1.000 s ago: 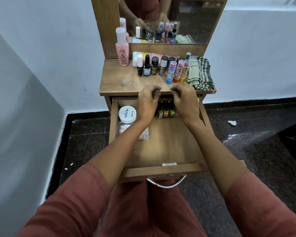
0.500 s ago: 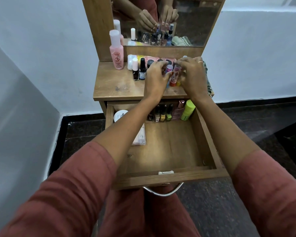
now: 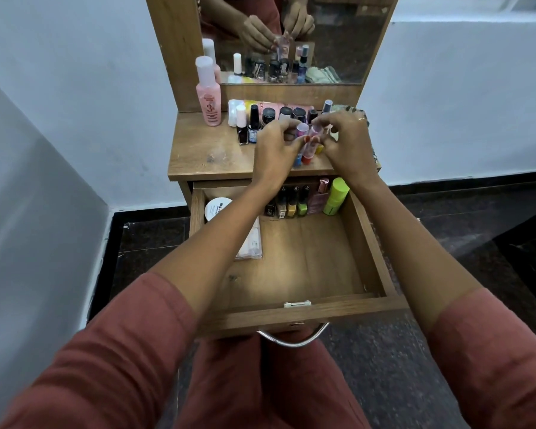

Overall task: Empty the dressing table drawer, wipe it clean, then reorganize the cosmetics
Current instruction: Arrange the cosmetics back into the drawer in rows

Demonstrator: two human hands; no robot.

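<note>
Lining the open wooden drawer (image 3: pixel 322 311), small nail-polish bottles (image 3: pixel 291 206) stand upright; left hand (image 3: pixel 273 153) and right hand (image 3: pixel 347 147) pinch pink-capped tubes (image 3: pixel 307 156).

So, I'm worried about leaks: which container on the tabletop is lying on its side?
The pink-and-yellow tube with the white cap, lying flat at the back of the tabletop. The small bottles lined up in front of it stand upright.

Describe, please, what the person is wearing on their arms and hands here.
The left sleeve and right sleeve are rust-red fabric, ending near the elbows, with forearms bare. The right hand wears a thin ring on one finger; the left hand shows none. No gloves, watch or bracelet visible.
</note>
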